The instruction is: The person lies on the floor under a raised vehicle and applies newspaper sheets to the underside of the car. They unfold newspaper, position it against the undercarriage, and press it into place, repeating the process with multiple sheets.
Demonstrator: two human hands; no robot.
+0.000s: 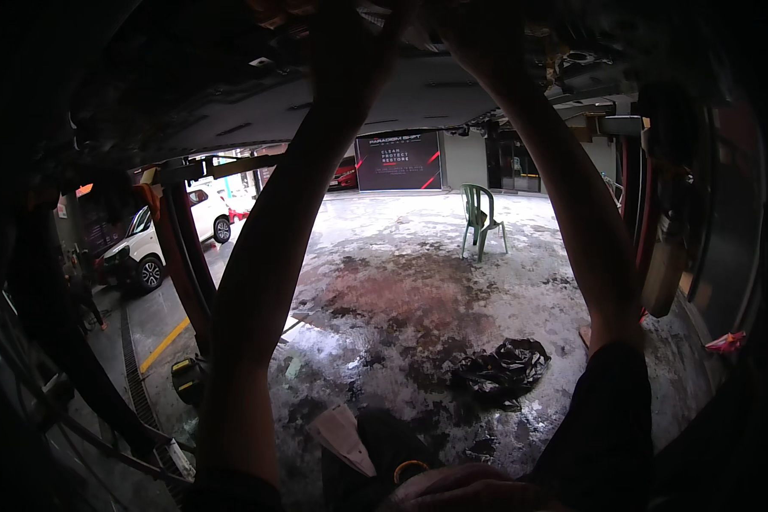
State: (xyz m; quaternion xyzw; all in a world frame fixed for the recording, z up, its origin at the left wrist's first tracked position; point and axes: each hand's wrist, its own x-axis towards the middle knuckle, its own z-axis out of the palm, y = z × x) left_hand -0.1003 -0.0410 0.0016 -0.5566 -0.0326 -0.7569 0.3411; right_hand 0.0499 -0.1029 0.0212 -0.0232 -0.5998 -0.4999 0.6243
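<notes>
Both my arms reach up under a raised vehicle, whose dark underside (222,102) spans the upper part of the head view. My left hand (354,43) is at the top, close against that underside, in deep shadow. To its right my right hand (478,38) is raised to about the same height, also touching or very near the underside. The fingers of both hands are lost in the dark at the upper edge, so what they hold, if anything, is hidden. Metal parts (576,60) of the undercarriage show faintly right of my right hand.
Lift posts stand left (183,247) and right (644,205). A crumpled black plastic bag (503,371) lies on the stained floor (401,290). A green plastic chair (480,220) stands farther off. A white car (175,226) is parked left, past a drain grate (132,367).
</notes>
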